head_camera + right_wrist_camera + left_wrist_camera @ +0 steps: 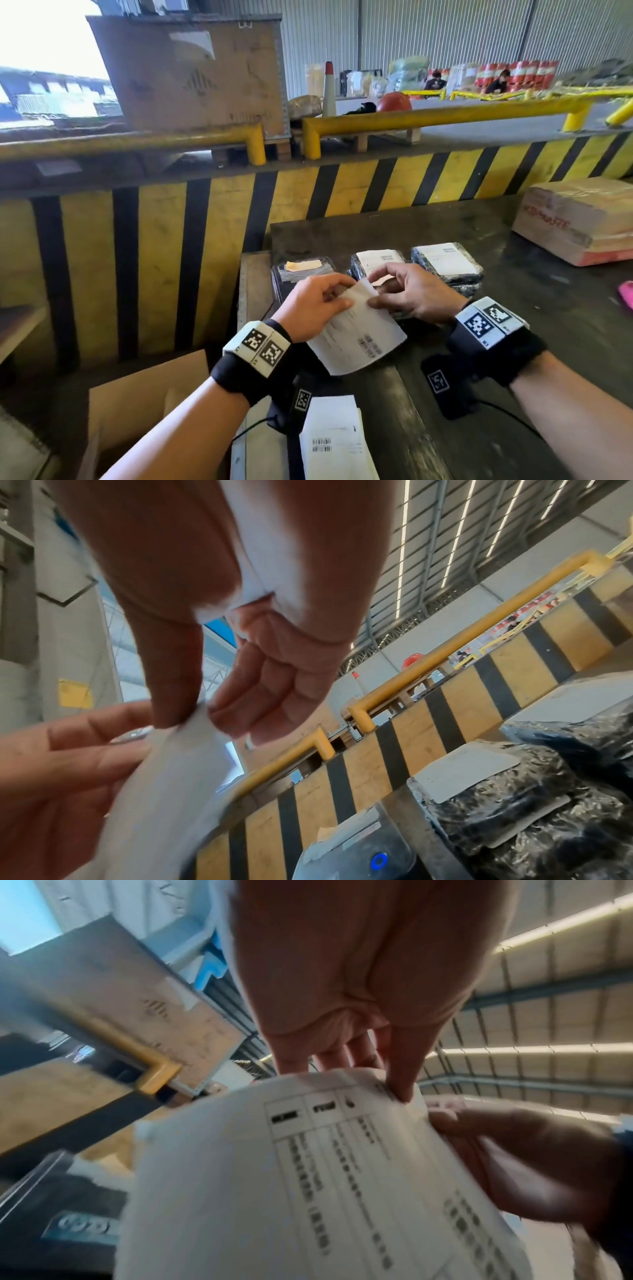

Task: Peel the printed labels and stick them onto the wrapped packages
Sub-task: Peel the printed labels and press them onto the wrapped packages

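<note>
Both hands hold one printed label sheet [358, 330] above the dark table [531, 329], its barcodes toward me. My left hand [320, 301] pinches its top edge between thumb and fingers. My right hand [407, 293] pinches the top corner just beside it. The left wrist view shows the sheet's printed face [325, 1177]; the right wrist view shows its blank back [171, 772]. Two black wrapped packages [447, 265] [375, 262] lie behind the hands, each with a white label on top. More label sheets [337, 442] lie stacked at the table's near edge.
A black label printer with a clear lid [301, 274] sits left of the packages. A taped cardboard box [579, 219] stands at the far right. An open carton [137, 404] lies below on the left. A yellow-and-black striped barrier [342, 192] backs the table.
</note>
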Motion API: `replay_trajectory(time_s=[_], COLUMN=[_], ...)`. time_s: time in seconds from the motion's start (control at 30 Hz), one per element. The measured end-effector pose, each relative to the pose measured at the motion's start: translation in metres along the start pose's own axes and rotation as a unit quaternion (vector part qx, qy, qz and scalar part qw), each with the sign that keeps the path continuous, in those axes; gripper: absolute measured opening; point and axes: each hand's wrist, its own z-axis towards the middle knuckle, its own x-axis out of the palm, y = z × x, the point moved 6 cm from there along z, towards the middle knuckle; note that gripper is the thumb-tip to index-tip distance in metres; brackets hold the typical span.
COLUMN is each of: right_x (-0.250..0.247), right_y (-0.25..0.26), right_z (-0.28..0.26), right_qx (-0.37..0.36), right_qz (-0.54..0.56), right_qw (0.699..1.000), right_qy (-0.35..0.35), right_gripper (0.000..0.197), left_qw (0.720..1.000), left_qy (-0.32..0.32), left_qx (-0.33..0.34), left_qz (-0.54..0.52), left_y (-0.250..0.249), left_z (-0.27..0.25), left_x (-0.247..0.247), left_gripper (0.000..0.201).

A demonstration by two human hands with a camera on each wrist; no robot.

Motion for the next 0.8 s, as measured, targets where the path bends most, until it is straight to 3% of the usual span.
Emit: replay_trajectory(time_s=[0.1, 0.2, 0.43, 0.57, 0.8], right_x=[-0.014, -0.010, -0.006, -0.006, -0.018], right_y=[-0.010, -0.018, -0.005, 0.002, 0.008], right_z=[-0.007, -0.012, -0.011, -0.013, -0.017], right_qx=[0.008, 0.018, -0.001, -0.003, -0.040], right_qz=[-0.016, -0.019, -0.004, -0.033, -0.095], right_qw=[0.999, 1.000, 1.000, 0.999, 0.995], right_qy=[-0.033, 0.004, 0.000, 0.023, -0.001], right_gripper=[0.012, 0.016, 0.009, 0.010, 0.010], left_qw=[0.994, 0.986, 0.984, 0.988, 0.988], left_qy=[-0.063, -0.092, -0.102, -0.102, -0.082], left_qx=[-0.048, -0.069, -0.065, -0.043, -0.040], left_qz=[-0.080, -0.117, -0.132, -0.109, -0.124], left_y=[0.010, 0.013, 0.009, 0.005, 0.003], left_z=[-0.002, -0.004, -0.002, 0.000, -0.001], left_x=[-0.020, -0.030, -0.027, -0.032, -0.035], left_gripper=[0.026, 0.026, 0.022, 0.022, 0.015])
